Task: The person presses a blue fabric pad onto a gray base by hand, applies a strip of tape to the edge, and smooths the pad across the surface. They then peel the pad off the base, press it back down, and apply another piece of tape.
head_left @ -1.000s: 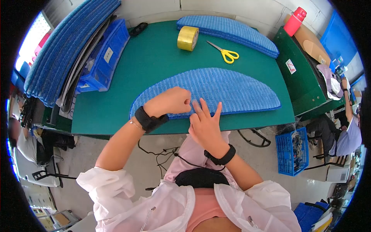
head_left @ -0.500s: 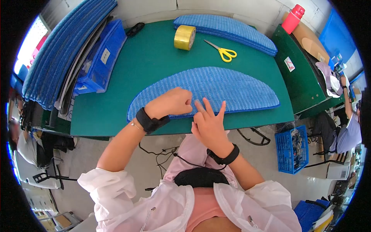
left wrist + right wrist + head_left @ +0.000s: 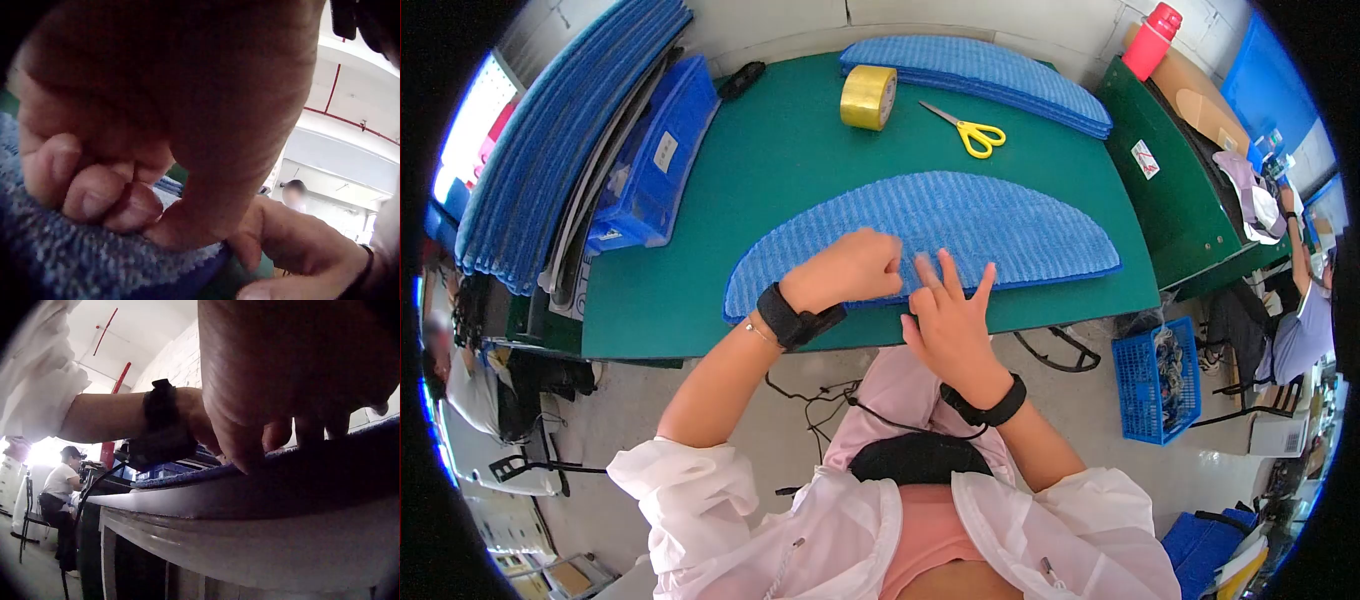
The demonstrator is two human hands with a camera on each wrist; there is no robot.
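A half-moon blue striped mop pad (image 3: pixel 990 225) lies on the green table (image 3: pixel 650 300) in front of me. My left hand (image 3: pixel 845 268) rests on its near edge with the fingers curled in; the left wrist view shows the thumb against the fingertips, right at the pile, and nothing visible between them. Just beside it, my right hand (image 3: pixel 953 325) has its fingers spread over the pad's straight edge. Its index finger reaches close to the left knuckles. In the right wrist view the right fingers (image 3: pixel 309 428) come down onto the pad's edge.
Yellow tape (image 3: pixel 868 98) and yellow-handled scissors (image 3: pixel 978 138) lie behind the pad. Stacked pads (image 3: pixel 980 80) sit at the back. At left stands a blue bin (image 3: pixel 665 165) beside a tall pad stack (image 3: pixel 550 140). A red bottle (image 3: pixel 1152 42) tops the right shelf.
The head view has shifted slightly, so the table items sit a little further left. My right index finger has moved a little near the left hand; the left hand stays curled on the pad.
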